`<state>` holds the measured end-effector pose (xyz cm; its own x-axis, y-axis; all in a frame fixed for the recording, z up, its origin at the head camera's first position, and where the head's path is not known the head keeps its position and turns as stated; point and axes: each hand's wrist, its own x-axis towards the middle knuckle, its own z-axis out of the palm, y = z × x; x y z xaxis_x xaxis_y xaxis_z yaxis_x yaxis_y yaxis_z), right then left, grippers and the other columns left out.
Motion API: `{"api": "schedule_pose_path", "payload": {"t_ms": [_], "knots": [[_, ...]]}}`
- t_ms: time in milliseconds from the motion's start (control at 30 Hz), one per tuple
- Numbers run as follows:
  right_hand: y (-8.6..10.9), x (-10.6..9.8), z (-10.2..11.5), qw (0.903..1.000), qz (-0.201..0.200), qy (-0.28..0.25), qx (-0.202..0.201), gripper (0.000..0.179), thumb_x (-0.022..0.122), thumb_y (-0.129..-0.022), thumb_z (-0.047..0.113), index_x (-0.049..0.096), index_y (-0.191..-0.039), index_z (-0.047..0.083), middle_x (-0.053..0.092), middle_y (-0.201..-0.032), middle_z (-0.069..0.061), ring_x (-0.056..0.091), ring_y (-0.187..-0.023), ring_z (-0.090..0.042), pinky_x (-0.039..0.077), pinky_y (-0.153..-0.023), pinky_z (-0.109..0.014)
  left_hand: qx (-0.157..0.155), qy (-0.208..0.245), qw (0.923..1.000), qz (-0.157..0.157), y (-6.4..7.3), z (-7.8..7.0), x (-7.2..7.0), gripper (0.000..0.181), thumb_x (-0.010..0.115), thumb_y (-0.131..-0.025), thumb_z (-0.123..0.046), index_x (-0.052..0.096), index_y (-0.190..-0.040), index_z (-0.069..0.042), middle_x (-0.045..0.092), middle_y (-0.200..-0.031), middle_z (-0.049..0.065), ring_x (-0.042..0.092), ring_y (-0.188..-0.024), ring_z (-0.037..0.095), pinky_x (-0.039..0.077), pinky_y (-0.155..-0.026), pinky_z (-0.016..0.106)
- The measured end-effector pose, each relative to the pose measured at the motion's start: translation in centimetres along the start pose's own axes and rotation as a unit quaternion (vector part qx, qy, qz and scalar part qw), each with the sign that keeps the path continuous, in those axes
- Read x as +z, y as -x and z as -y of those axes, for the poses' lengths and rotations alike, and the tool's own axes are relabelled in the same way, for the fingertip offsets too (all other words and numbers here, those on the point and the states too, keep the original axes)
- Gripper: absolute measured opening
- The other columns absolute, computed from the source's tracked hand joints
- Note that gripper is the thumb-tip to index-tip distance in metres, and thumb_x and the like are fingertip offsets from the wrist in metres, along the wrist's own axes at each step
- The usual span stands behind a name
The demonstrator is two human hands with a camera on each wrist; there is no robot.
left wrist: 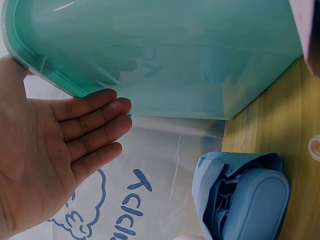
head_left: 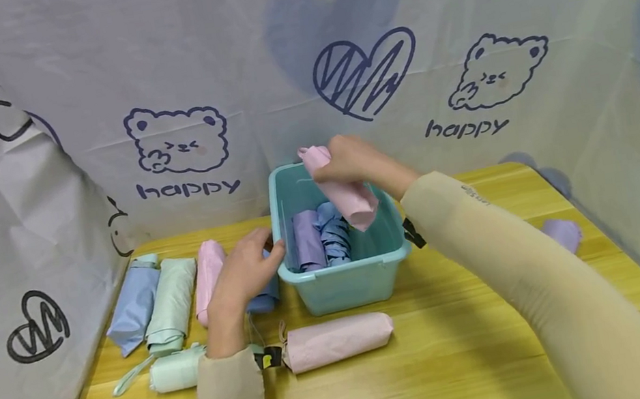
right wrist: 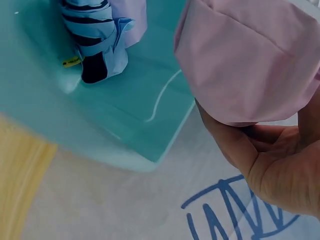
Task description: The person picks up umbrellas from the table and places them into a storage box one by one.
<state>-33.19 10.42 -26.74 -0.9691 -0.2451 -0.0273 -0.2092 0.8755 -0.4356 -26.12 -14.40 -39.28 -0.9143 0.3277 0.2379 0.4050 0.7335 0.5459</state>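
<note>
My right hand (head_left: 348,159) grips a pink folded umbrella (head_left: 350,203), tilted over the teal plastic bin (head_left: 346,289). In the right wrist view the fingers curl round the pink cloth (right wrist: 245,60). Inside the bin a purple folded umbrella (head_left: 309,239) lies beside a blue one with dark bands (head_left: 335,235). My left hand (head_left: 246,266) is at the bin's left side, its thumb right at the rim. The left wrist view has its palm (left wrist: 45,145) and straight fingers against the bin's side. Partly behind this hand lies a blue folded umbrella (left wrist: 255,200).
Left on the wooden table (head_left: 445,374) lie a blue umbrella (head_left: 133,303), a mint one (head_left: 172,301), a pink one (head_left: 209,271) and a pale green one (head_left: 175,373). A pale pink umbrella (head_left: 341,341) lies before the bin, a purple item (head_left: 562,234) far right. Printed cloth (head_left: 274,61) hangs behind.
</note>
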Motion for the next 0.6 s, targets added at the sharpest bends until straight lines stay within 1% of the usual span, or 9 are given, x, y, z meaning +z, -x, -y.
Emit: {"api": "schedule_pose_path", "payload": {"t_ms": [67, 133, 233, 300, 367, 400, 500, 600], "knots": [[-0.7, 0.2, 0.3, 0.9997, 0.016, -0.008, 0.018, 0.029, 0.067, -0.091, 0.032, 0.058, -0.093, 0.004, 0.060, -0.090, -0.010, 0.058, -0.066, -0.019, 0.048, -0.054, -0.029, 0.002, 0.000, 1.0000, -0.001, 0.0, 0.0, 0.0, 0.031, 0.051, -0.103, -0.036, 0.065, -0.110, -0.010, 0.067, -0.108, 0.007, 0.065, -0.096, 0.027, 0.054, -0.085, 0.046], [-1.4, 0.4, 0.5, 0.9991, 0.025, -0.014, 0.033, 0.029, 0.067, -0.091, 0.031, 0.057, -0.094, 0.003, 0.059, -0.091, -0.010, 0.057, -0.064, -0.018, 0.048, -0.051, -0.028, 0.003, 0.001, 1.0000, -0.003, 0.0, 0.0, 0.0, 0.030, 0.052, -0.103, -0.035, 0.065, -0.110, -0.009, 0.067, -0.108, 0.008, 0.065, -0.097, 0.029, 0.054, -0.085, 0.046], [-2.3, 1.0, 0.8, 0.9977, 0.028, -0.033, 0.052, 0.027, 0.067, -0.092, 0.028, 0.056, -0.092, 0.003, 0.059, -0.089, -0.010, 0.056, -0.060, -0.017, 0.048, -0.050, -0.028, 0.004, 0.002, 1.0000, -0.003, -0.1, 0.0, 0.0, 0.029, 0.052, -0.103, -0.034, 0.065, -0.109, -0.010, 0.067, -0.108, 0.008, 0.065, -0.097, 0.029, 0.054, -0.084, 0.046], [-2.8, 1.5, 0.7, 0.9968, 0.029, -0.040, 0.064, 0.026, 0.067, -0.092, 0.027, 0.056, -0.092, 0.003, 0.059, -0.088, -0.010, 0.056, -0.059, -0.017, 0.051, -0.052, -0.029, 0.005, 0.004, 1.0000, -0.002, -0.1, 0.0, 0.0, 0.029, 0.052, -0.103, -0.035, 0.065, -0.108, -0.010, 0.067, -0.107, 0.007, 0.065, -0.095, 0.027, 0.053, -0.083, 0.045], [-3.3, 2.0, 0.6, 0.9955, 0.034, -0.055, 0.070, 0.027, 0.067, -0.092, 0.026, 0.057, -0.095, 0.001, 0.058, -0.091, -0.011, 0.057, -0.064, -0.019, 0.054, -0.057, -0.032, 0.005, 0.003, 1.0000, -0.002, -0.1, 0.0, 0.0, 0.030, 0.051, -0.102, -0.036, 0.065, -0.108, -0.011, 0.067, -0.107, 0.006, 0.063, -0.093, 0.025, 0.053, -0.082, 0.044], [-3.5, 2.3, 0.5, 0.9953, 0.037, -0.054, 0.071, 0.027, 0.067, -0.091, 0.025, 0.059, -0.097, 0.000, 0.059, -0.094, -0.011, 0.057, -0.068, -0.019, 0.055, -0.061, -0.033, 0.005, 0.003, 1.0000, -0.002, -0.1, -0.1, 0.0, 0.030, 0.051, -0.102, -0.036, 0.065, -0.107, -0.011, 0.066, -0.106, 0.006, 0.063, -0.093, 0.025, 0.053, -0.082, 0.044], [-3.8, 3.0, 0.1, 0.9945, 0.052, -0.057, 0.071, 0.035, 0.065, -0.090, 0.022, 0.061, -0.113, -0.005, 0.060, -0.109, -0.015, 0.058, -0.086, -0.024, 0.056, -0.076, -0.035, 0.004, 0.000, 1.0000, -0.001, -0.1, -0.1, 0.0, 0.029, 0.051, -0.102, -0.037, 0.065, -0.107, -0.011, 0.066, -0.106, 0.006, 0.063, -0.091, 0.024, 0.053, -0.081, 0.043], [-3.9, 3.5, -0.3, 0.9940, 0.067, -0.044, 0.075, 0.045, 0.063, -0.089, 0.020, 0.059, -0.125, -0.007, 0.061, -0.126, -0.019, 0.056, -0.100, -0.026, 0.054, -0.089, -0.036, 0.003, -0.001, 1.0000, 0.000, -0.1, -0.2, 0.0, 0.027, 0.052, -0.103, -0.035, 0.065, -0.106, -0.012, 0.066, -0.105, 0.005, 0.063, -0.091, 0.025, 0.053, -0.080, 0.043]]}}
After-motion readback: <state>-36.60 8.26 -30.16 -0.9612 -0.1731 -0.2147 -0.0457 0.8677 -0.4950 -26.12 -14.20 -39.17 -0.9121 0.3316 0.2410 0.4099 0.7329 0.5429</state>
